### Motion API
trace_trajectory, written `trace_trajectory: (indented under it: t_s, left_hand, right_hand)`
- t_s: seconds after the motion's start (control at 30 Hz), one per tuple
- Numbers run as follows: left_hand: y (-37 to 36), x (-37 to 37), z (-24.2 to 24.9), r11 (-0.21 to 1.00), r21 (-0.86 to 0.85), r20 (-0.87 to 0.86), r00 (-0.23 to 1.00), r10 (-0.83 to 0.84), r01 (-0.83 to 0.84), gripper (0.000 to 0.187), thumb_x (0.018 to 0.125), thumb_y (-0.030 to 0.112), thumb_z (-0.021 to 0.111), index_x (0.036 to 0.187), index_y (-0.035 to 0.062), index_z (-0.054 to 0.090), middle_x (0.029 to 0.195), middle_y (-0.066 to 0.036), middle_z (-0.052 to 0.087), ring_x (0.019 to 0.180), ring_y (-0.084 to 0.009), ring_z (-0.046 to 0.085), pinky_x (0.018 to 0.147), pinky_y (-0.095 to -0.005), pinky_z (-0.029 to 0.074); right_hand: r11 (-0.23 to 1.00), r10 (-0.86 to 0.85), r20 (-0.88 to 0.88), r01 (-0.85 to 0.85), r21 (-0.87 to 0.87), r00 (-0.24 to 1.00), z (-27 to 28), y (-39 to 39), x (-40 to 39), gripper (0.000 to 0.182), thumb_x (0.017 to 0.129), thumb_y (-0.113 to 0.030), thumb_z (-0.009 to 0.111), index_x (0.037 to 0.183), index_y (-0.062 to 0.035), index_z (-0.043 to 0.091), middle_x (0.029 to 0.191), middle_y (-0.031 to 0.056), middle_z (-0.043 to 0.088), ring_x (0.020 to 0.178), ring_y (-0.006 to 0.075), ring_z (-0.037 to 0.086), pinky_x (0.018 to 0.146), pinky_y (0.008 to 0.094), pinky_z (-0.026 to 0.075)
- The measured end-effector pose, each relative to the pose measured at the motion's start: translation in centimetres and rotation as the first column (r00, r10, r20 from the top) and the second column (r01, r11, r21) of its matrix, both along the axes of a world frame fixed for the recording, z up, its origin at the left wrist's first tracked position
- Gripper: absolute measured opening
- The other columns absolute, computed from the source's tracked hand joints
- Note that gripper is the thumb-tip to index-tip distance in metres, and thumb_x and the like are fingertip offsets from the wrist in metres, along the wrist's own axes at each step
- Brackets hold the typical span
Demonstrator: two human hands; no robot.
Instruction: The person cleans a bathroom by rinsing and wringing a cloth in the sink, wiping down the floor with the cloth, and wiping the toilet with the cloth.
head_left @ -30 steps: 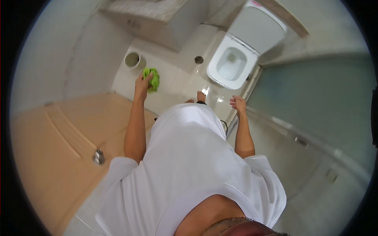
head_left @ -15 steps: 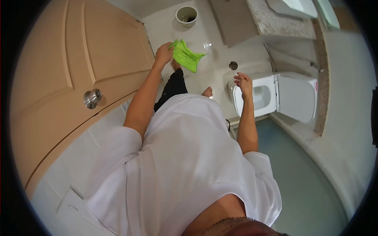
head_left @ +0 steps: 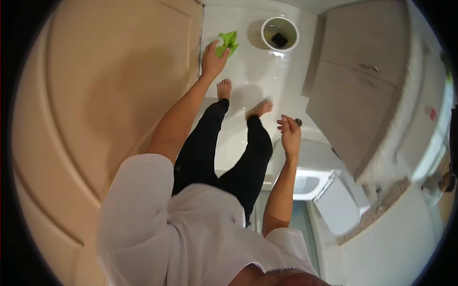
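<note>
My left hand (head_left: pixel 213 59) is stretched forward near the door, with its fingers closed on a bright green cloth (head_left: pixel 231 43). The cloth hangs crumpled past the fingertips, over the light floor. My right hand (head_left: pixel 290 136) is held out at my side with fingers loosely bent and apart, nothing in it. Beneath its fingertips a round floor drain (head_left: pixel 298 122) partly shows. Ahead and right of the cloth stands a white bucket (head_left: pixel 263 34) with a dark object (head_left: pixel 279 40) lying in it.
The tan door (head_left: pixel 124 71) runs along my left. On the right are a grey cabinet (head_left: pixel 358 95) with handles and a toilet with its lid (head_left: pixel 336 206) raised. My bare feet (head_left: pixel 224 89) stand on the shiny floor (head_left: pixel 238 138).
My view has shifted forward, so the bucket appears larger and farther right. The green cloth, spread out before, now looks more bunched in my left hand. My right hand stays free.
</note>
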State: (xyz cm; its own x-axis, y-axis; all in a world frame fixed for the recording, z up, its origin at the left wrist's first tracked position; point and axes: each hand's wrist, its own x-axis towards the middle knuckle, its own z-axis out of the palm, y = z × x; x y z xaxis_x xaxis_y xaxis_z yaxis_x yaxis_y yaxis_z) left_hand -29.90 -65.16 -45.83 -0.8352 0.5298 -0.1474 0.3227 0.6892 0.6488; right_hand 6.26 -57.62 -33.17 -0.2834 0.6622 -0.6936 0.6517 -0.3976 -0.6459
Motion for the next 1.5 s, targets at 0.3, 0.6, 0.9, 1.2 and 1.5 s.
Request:
trace_trajectory:
  t_s: [0.3,0.6,0.9,1.2,1.5]
  left_hand:
    - [4.6,-9.0,-30.5,0.909,-0.227,-0.156,0.908,-0.389,0.351,0.059,0.102,0.043,0.054,0.152,0.0126,0.047,0.160,-0.021,0.038,0.149,-0.0404,0.032,0.118,-0.0530,0.035]
    - [8.6,-18.9,-46.6,0.920,-0.264,-0.412,0.829,-0.378,0.289,0.057,0.107,0.044,0.041,0.159,0.0207,0.038,0.169,-0.009,0.027,0.156,-0.0340,0.023,0.122,-0.0610,0.025]
    - [16.8,-27.1,-48.7,0.919,-0.391,-0.736,0.587,-0.337,0.038,0.065,0.104,0.046,0.047,0.152,0.0036,0.041,0.147,-0.021,0.051,0.129,-0.0378,0.053,0.107,-0.0494,0.043]
    - [3.2,-5.7,-46.7,0.468,-0.206,-0.153,0.444,-0.883,0.859,0.086,0.095,0.040,0.062,0.163,0.0076,0.022,0.169,-0.014,0.025,0.156,-0.0321,0.023,0.126,-0.0549,0.021]
    - [11.2,-16.4,-47.3,0.973,-0.231,-0.633,0.758,-0.154,0.005,0.077,0.101,0.041,0.047,0.155,-0.0104,0.031,0.165,-0.026,0.026,0.156,-0.0404,0.017,0.125,-0.0570,0.018]
  right_hand:
    - [0.661,0.309,0.186,-0.351,0.663,0.933,-23.1,20.1,-13.0,0.061,0.103,-0.041,0.062,0.151,-0.0049,0.050,0.146,0.0247,0.053,0.132,0.0355,0.054,0.097,0.0435,0.052]
    - [0.091,0.387,0.591,-0.667,0.739,0.708,-36.4,26.7,-15.1,0.063,0.108,-0.027,0.047,0.165,-0.0174,0.022,0.163,0.0213,0.024,0.142,0.0444,0.038,0.099,0.0579,0.053]
    - [0.797,0.101,0.058,-0.116,0.592,0.993,-38.0,28.1,-13.6,0.060,0.107,-0.031,0.056,0.153,0.0038,0.042,0.133,0.0235,0.063,0.123,0.0286,0.062,0.103,0.0427,0.050]
    - [0.993,-0.033,0.055,0.027,0.116,0.998,-37.4,30.7,-15.6,0.059,0.103,-0.027,0.061,0.140,0.0168,0.048,0.136,0.0320,0.058,0.124,0.0344,0.061,0.105,0.0428,0.047]
    - [0.983,0.160,-0.137,-0.145,0.111,0.978,-34.6,28.6,-20.2,0.062,0.103,-0.026,0.054,0.138,0.0244,0.042,0.128,0.0366,0.059,0.117,0.0354,0.064,0.108,0.0437,0.047]
